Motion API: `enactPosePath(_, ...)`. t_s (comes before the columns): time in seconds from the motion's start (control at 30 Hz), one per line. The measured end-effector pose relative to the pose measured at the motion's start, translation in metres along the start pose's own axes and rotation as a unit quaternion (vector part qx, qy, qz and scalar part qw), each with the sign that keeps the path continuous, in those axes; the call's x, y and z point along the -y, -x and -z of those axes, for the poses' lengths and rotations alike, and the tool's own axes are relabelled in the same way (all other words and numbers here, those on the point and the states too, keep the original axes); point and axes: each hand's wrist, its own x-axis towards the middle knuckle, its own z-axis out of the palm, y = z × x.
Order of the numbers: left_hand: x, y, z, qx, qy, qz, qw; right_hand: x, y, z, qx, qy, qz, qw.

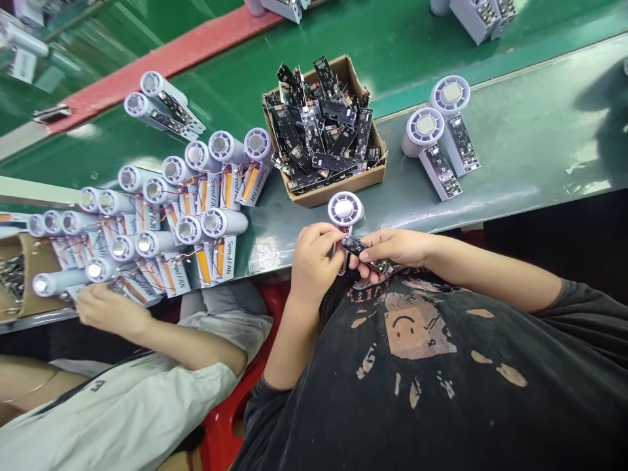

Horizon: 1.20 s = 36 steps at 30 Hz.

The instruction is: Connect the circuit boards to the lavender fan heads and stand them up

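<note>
Between my hands, close to my shirt at the bench edge, is a black circuit board [357, 247]. My right hand [392, 250] grips the board along its length, fingers beneath and thumb on top. At its far end my left hand [316, 258] is closed in a pinch; whether it holds the board's tip, a wire or both I cannot make out. Just beyond my hands stands a lilac handheld fan [345, 208], its round end up and its lower part partly hidden by my fingers. A cardboard box [338, 194] full of similar boards sits behind it.
Several lilac fans [223, 222] with orange-and-wire interiors stand crowded on the left. Two fans with boards fitted [441, 171] stand at right. A co-worker's hand [110, 311] works at lower left near another box [32, 275]. A red rail [161, 62] crosses behind.
</note>
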Motion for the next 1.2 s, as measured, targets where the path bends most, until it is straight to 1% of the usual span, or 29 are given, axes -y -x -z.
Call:
enactPosePath(0.07,-0.002,0.001,0.001,-0.027,-0.048,0.006,0.998,0.000,0.001,0.004,-0.031,0.008,0.002,0.999)
enactPosePath(0.1,-0.002,0.001,0.000,-0.037,-0.060,0.012,0.997,0.000,0.000,0.006,-0.045,0.013,0.014,0.999)
enactPosePath(0.2,-0.002,0.003,-0.003,-0.052,-0.058,0.032,0.996,-0.001,-0.001,0.006,-0.061,0.005,0.069,0.996)
enactPosePath(0.27,-0.002,0.004,-0.007,-0.064,-0.057,0.041,0.995,-0.001,-0.002,0.002,-0.070,-0.006,0.090,0.993)
enactPosePath(0.33,-0.003,0.003,-0.009,-0.067,-0.064,0.039,0.995,-0.001,-0.002,-0.003,-0.097,0.004,0.092,0.991)
enactPosePath(0.47,-0.008,0.002,-0.007,-0.058,-0.092,0.008,0.994,0.000,-0.002,-0.011,-0.186,0.052,0.106,0.976)
enactPosePath(0.53,-0.011,0.004,-0.005,-0.060,-0.092,0.007,0.994,0.000,-0.002,-0.012,-0.209,0.048,0.117,0.970)
enactPosePath(0.63,-0.013,0.009,-0.004,-0.052,-0.079,0.017,0.995,-0.001,-0.003,-0.011,-0.204,0.035,0.119,0.971)
enactPosePath(0.73,-0.014,0.012,-0.007,-0.052,-0.104,0.014,0.993,-0.002,-0.004,-0.012,-0.194,0.043,0.114,0.973)
enactPosePath(0.9,-0.015,0.007,-0.012,-0.064,-0.170,0.016,0.983,-0.006,-0.005,-0.012,-0.189,0.053,0.109,0.974)
enactPosePath(1.07,-0.016,0.002,-0.013,-0.047,-0.191,0.020,0.980,-0.005,-0.003,-0.010,-0.189,0.040,0.115,0.975)
enactPosePath(1.13,-0.017,0.001,-0.015,-0.042,-0.194,0.028,0.980,-0.002,-0.001,-0.009,-0.175,0.029,0.105,0.979)
enactPosePath(1.2,-0.018,0.001,-0.016,-0.044,-0.203,0.033,0.978,0.003,0.002,-0.007,-0.140,0.020,0.078,0.987)
